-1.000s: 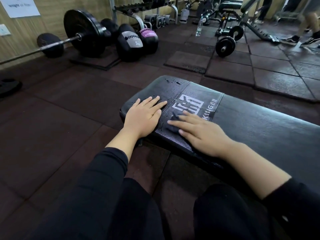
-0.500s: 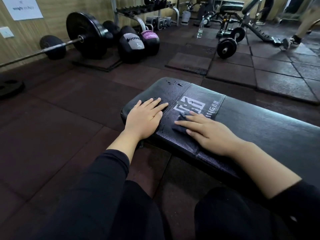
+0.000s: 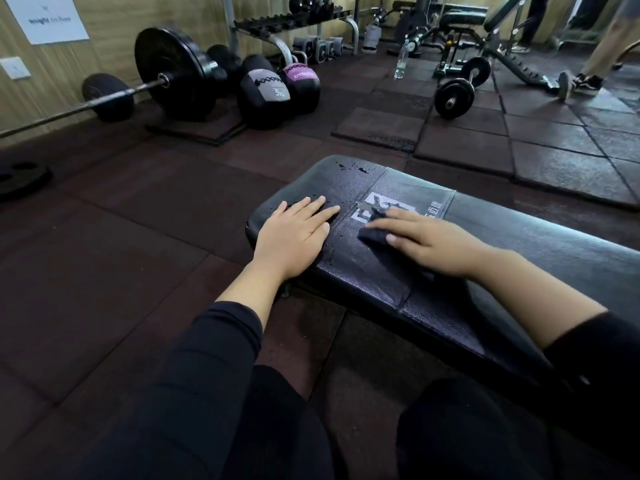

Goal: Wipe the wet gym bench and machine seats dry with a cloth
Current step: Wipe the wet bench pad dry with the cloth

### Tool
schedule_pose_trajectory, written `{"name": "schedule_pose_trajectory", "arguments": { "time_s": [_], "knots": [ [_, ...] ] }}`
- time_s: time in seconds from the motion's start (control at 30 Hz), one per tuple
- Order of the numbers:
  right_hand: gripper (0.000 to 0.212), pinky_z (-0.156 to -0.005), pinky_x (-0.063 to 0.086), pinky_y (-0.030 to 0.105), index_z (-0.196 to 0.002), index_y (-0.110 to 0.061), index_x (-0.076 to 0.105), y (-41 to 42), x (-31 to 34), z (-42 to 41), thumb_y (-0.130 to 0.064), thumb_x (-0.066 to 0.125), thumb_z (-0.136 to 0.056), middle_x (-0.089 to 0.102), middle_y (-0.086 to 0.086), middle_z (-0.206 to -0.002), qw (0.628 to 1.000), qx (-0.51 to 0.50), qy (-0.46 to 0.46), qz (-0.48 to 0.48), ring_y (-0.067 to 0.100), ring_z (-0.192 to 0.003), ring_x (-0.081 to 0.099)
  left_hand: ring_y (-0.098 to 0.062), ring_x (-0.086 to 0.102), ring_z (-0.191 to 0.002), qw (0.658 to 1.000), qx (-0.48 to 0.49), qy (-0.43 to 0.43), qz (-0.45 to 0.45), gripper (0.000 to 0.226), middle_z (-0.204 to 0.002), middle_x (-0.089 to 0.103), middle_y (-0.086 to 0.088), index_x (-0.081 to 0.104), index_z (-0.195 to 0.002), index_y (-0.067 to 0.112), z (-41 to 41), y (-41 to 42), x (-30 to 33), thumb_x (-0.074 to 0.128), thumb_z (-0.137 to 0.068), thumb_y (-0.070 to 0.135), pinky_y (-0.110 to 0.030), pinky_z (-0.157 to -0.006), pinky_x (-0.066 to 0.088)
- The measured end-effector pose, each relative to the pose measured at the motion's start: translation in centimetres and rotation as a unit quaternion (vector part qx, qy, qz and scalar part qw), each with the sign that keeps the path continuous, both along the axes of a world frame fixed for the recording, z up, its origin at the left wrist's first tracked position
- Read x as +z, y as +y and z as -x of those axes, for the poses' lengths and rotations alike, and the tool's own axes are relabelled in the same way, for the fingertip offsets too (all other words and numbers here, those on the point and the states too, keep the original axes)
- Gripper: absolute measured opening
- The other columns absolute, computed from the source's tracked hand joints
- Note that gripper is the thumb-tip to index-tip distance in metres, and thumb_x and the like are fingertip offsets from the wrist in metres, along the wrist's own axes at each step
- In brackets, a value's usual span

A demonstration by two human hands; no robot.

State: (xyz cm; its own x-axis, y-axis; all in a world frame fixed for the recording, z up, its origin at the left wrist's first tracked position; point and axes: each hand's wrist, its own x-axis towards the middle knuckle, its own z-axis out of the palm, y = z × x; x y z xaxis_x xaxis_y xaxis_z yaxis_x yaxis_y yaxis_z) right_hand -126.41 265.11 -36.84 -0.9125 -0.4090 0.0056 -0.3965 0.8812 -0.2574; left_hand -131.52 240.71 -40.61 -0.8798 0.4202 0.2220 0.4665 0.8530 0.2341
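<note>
Flat on the bench (image 3: 519, 244), left hand (image 3: 291, 240) fingers straight, right hand (image 3: 433, 244) fingers on cloth (image 3: 372, 233).

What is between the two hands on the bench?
Head view: only wet black bench with a stitched seam lies between the left hand and the right hand pressing the cloth.

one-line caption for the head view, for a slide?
Right hand presses dark cloth on wet bench; left hand lies flat.
</note>
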Motion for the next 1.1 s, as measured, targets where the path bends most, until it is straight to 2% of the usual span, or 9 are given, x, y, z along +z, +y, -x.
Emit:
{"name": "schedule_pose_trajectory", "arguments": {
  "time_s": [0.17,0.27,0.37,0.47,0.67,0.8,0.93,1.0,1.1],
  "knots": [
    [0.040,-0.117,0.016,0.043,-0.141,-0.042,0.031,-1.4,-0.1,5.2,-0.037,0.027,-0.101,0.024,-0.007,-0.154,0.993,-0.115,0.010,-0.016,0.016,-0.143,0.017,-0.009,0.013,-0.147,1.000,0.001,0.007,0.003,0.044,-0.159,0.019,0.013,0.029,-0.148,0.040,-0.1,0.1,0.0,0.026,-0.105,0.034,-0.035,-0.119,0.003],
    [0.041,-0.117,0.012,0.041,-0.142,-0.034,0.031,-2.5,-0.6,6.3,-0.035,0.024,-0.101,0.024,-0.003,-0.154,0.989,-0.146,0.031,-0.011,0.018,-0.144,0.014,-0.008,0.011,-0.147,1.000,-0.007,-0.012,0.007,0.045,-0.160,0.017,0.013,0.028,-0.149,0.038,0.0,0.1,0.2,0.026,-0.105,0.035,-0.035,-0.120,0.002],
    [0.042,-0.118,0.009,0.041,-0.143,-0.033,0.029,-2.4,-1.2,6.2,-0.036,0.024,-0.101,0.023,-0.002,-0.154,0.989,-0.142,0.037,-0.001,0.020,-0.144,0.012,-0.007,0.017,-0.146,0.998,-0.028,-0.039,-0.045,0.044,-0.158,0.025,0.011,0.034,-0.148,0.033,0.3,-0.8,1.1,0.034,-0.104,0.033,-0.034,-0.119,0.004],
    [0.042,-0.118,0.008,0.038,-0.144,-0.033,0.028,-2.2,-1.1,6.1,-0.035,0.025,-0.102,0.023,-0.004,-0.155,0.990,-0.137,0.037,0.006,0.018,-0.145,0.011,-0.007,0.021,-0.145,0.999,0.010,0.002,-0.042,0.046,-0.157,0.029,0.010,0.036,-0.148,0.031,1.3,-2.6,1.0,0.037,-0.102,0.033,-0.035,-0.119,0.004],
    [0.043,-0.117,0.006,0.034,-0.145,-0.034,0.028,-3.3,-0.7,5.7,-0.034,0.024,-0.102,0.020,-0.005,-0.156,0.988,-0.150,0.029,0.001,0.015,-0.145,0.008,-0.007,0.017,-0.146,0.995,0.063,-0.011,-0.072,0.045,-0.158,0.024,0.013,0.034,-0.149,0.031,2.0,-3.1,-0.7,0.032,-0.104,0.034,-0.032,-0.120,0.004],
    [0.044,-0.115,0.006,0.033,-0.146,-0.028,0.029,-8.2,-0.2,3.0,-0.030,0.029,-0.102,0.022,0.000,-0.155,0.998,-0.057,0.039,-0.010,0.018,-0.145,0.011,-0.009,0.020,-0.145,0.996,0.051,-0.005,-0.077,0.045,-0.157,0.027,0.010,0.035,-0.148,0.029,2.2,-3.3,-0.7,0.028,-0.104,0.030,-0.033,-0.119,0.008],
    [0.045,-0.117,0.017,0.040,-0.144,-0.032,0.034,-10.5,-1.4,-2.2,-0.036,0.025,-0.099,0.028,-0.006,-0.153,0.991,0.084,0.094,-0.046,0.020,-0.144,0.018,-0.012,0.022,-0.145,0.997,0.032,-0.008,-0.075,0.050,-0.157,0.028,0.007,0.036,-0.148,0.025,2.0,-3.5,-0.7,0.023,-0.100,0.033,-0.034,-0.119,0.011],
    [0.048,-0.116,0.021,0.037,-0.140,-0.035,0.039,-8.6,-1.6,-3.8,-0.041,0.021,-0.097,0.031,-0.009,-0.151,0.983,0.139,0.100,-0.074,0.019,-0.143,0.022,-0.011,0.021,-0.145,0.996,0.038,-0.006,-0.076,0.045,-0.157,0.028,0.007,0.035,-0.148,0.026,2.2,-3.6,-0.7,0.027,-0.104,0.029,-0.032,-0.119,0.010],
    [0.050,-0.118,0.010,0.025,-0.141,-0.041,0.036,-5.2,-0.7,-3.7,-0.048,0.018,-0.095,0.024,-0.019,-0.151,0.984,0.167,0.050,-0.045,0.006,-0.144,0.013,-0.009,0.021,-0.145,0.996,0.045,0.000,-0.081,0.044,-0.157,0.028,0.009,0.036,-0.148,0.027,2.2,-3.6,-0.7,0.031,-0.105,0.024,-0.029,-0.118,0.008]
  ]
}}
